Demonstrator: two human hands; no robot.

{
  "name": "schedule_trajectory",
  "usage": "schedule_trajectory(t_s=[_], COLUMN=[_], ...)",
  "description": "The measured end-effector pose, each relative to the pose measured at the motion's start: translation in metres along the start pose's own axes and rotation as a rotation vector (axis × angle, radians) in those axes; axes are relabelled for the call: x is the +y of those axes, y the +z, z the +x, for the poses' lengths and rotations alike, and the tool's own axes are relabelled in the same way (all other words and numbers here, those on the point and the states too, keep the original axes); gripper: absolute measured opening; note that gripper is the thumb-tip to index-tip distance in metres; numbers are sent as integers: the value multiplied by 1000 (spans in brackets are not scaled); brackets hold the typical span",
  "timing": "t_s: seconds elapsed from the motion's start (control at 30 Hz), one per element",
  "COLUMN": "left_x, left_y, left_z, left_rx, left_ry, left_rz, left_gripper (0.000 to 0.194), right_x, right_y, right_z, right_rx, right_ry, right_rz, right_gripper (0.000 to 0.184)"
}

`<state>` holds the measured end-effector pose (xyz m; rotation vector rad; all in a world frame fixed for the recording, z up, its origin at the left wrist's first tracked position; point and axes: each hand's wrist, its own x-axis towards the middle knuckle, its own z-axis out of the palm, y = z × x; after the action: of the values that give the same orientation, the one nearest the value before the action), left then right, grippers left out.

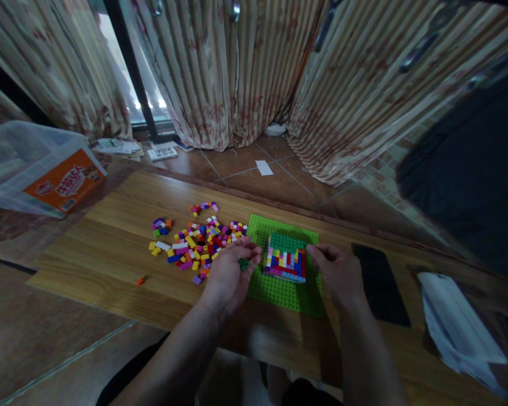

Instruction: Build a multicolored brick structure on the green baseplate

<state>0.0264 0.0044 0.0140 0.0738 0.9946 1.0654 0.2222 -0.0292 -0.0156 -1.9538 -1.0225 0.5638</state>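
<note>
A light green baseplate [279, 290] lies on the wooden table [110, 248]. On it stands a block built of multicoloured bricks [285, 260] with a dark green top. My left hand [232, 270] rests at the plate's left edge, fingers curled round a small dark green brick [243, 263]. My right hand [336, 269] is at the block's right side, fingers curled and touching its upper right corner. A scatter of loose coloured bricks [195, 242] lies just left of my left hand.
A black phone [379, 285] lies right of the plate, a white bag [457, 327] further right. A clear plastic box with an orange label [46, 169] sits at the far left. One orange brick [140, 280] lies apart. Curtains [237, 67] hang beyond the table.
</note>
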Motion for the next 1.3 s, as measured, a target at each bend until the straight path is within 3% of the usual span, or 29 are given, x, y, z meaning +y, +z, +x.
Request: schedule_trajectory(t_s=[0.17,0.53,0.97,1.17,1.3], left_x=[0,1,0,4,4], left_y=[-1,-1,3,3,2], left_z=[1,3,-1,-5,-5], left_rx=[-17,-32,-79,-155,-215], left_ry=[-3,-9,-87,-144,-198], left_rz=[6,20,19,22,-16], left_gripper=[20,21,10,19,31], right_x=[3,8,8,-2,-26], right_y=[4,9,3,-9,-4], right_z=[2,5,6,1,-20], right_rx=[1,-67,-75,114,-66], right_ry=[30,220,250,63,-152], right_rz=[27,337,453,611,414], right_gripper=[37,39,39,28,16])
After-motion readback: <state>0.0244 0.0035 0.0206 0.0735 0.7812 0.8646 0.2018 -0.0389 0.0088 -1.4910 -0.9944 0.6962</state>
